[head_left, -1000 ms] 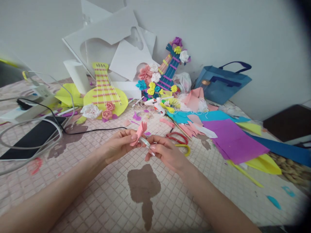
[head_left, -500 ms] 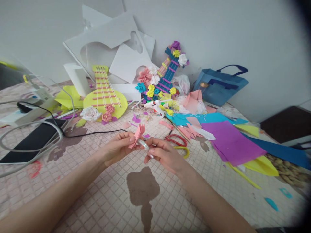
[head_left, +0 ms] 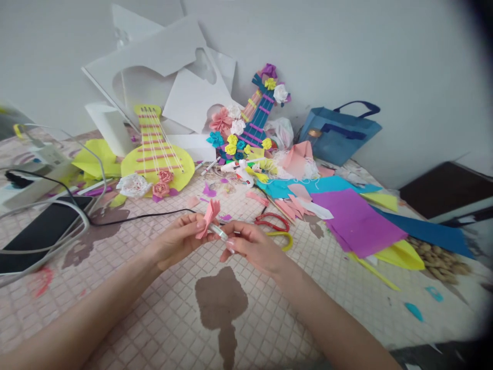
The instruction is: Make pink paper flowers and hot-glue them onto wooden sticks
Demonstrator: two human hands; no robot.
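Observation:
My left hand (head_left: 179,239) pinches a folded pink paper piece (head_left: 209,217) between thumb and fingers, above the tiled tabletop (head_left: 162,318). Close beside it, my right hand (head_left: 252,245) is closed on a small clear tube (head_left: 220,232) whose tip touches the base of the pink paper. Both hands hover over the middle of the table, just in front of red scissors (head_left: 272,222) and yellow scissors (head_left: 283,239).
A yellow paper guitar (head_left: 156,156) and a blue guitar with paper flowers (head_left: 252,121) stand at the back, with white boards behind. A glue gun (head_left: 241,167), coloured paper sheets (head_left: 356,221), a blue bag (head_left: 337,136), cables and a black tablet (head_left: 36,231) lie around.
The view has shifted slightly, so everything sits a little further left. Both hands keep the same hold on the pink paper and the tube.

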